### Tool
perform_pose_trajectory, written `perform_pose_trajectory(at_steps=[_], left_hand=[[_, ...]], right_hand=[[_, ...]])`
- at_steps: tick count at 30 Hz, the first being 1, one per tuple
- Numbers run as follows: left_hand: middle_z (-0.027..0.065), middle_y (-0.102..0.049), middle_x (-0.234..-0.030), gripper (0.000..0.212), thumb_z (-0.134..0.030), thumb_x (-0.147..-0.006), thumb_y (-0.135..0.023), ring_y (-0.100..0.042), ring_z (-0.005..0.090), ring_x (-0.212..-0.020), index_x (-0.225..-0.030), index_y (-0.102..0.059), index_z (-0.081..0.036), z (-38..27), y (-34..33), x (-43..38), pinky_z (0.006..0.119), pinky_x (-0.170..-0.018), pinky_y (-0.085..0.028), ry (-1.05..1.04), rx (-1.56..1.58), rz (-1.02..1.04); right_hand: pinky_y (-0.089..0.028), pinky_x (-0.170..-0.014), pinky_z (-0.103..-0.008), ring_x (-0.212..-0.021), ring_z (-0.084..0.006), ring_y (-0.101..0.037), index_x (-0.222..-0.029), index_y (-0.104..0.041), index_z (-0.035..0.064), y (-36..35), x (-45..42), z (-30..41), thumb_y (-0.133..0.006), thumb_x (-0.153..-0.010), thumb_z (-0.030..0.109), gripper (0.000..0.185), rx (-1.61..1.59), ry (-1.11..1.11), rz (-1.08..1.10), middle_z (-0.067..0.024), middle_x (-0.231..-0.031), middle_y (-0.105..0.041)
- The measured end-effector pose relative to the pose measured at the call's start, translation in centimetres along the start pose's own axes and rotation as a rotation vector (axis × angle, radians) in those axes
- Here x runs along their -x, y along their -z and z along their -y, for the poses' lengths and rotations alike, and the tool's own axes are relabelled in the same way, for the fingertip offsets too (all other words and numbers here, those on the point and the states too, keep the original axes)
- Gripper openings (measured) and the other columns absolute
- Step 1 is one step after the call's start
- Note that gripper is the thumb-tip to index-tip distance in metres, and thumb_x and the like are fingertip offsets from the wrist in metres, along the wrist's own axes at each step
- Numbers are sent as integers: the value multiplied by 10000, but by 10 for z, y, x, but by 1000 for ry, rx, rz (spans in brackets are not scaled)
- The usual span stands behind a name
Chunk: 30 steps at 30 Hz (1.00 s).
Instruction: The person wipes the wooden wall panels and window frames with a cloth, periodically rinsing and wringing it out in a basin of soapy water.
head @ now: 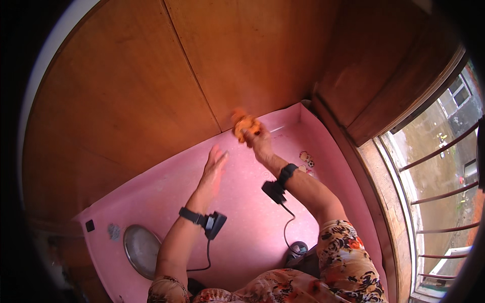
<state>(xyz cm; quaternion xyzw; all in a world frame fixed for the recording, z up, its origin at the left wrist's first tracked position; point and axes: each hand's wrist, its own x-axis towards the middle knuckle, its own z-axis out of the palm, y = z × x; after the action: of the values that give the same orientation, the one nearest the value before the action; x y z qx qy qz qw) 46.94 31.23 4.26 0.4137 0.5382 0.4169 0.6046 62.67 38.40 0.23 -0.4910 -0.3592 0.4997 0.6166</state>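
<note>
My right hand (261, 143) grips a bunched orange cloth (245, 127) close to the wooden wall panel (227, 75), above the far edge of a pink surface covering (242, 189). My left hand (215, 166) holds nothing, its fingers apart and slightly blurred, over the pink covering to the left of the cloth. Both wrists wear black straps with small black devices and cables.
At the lower left lie a round metal lid or tray (142, 250), a grey scouring pad (113, 231) and a small black square (90, 226). Cartoon stickers (307, 159) mark the covering near the right side. A window with curved metal bars (443, 195) stands at the right.
</note>
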Motion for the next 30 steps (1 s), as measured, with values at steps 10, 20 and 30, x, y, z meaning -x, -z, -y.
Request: perform_pose_trajectory(at_steps=[10, 20, 30], left_hand=[[133, -591, -1046, 317, -213, -899, -526, -605, 263, -940, -1164, -490, -42, 59, 85, 132, 341, -759, -478, 379, 222, 91], [136, -596, -993, 266, -168, -900, -520, -612, 259, -892, -1126, -505, -28, 61, 79, 165, 338, -744, -487, 344, 241, 105], [133, -605, -967, 262, -144, -890, -532, -615, 261, -885, -1122, -504, -25, 92, 75, 199, 344, -736, -492, 484, 259, 74]], right_hand=[[-484, -611, -315, -736, -199, -579, -1038, -464, 20, -46, -88, 17, -575, -865, 139, 237, -549, -36, -401, -100, -859, -578], [-378, -861, -397, -999, -361, -469, -1080, -444, -27, -8, -117, 121, -602, -803, 98, 342, 185, 810, -642, -221, -1051, -456], [-310, -442, -283, -525, -165, -439, -936, -464, 173, 142, -214, -69, -422, -876, 289, 137, -527, 158, -354, -29, -672, -488]])
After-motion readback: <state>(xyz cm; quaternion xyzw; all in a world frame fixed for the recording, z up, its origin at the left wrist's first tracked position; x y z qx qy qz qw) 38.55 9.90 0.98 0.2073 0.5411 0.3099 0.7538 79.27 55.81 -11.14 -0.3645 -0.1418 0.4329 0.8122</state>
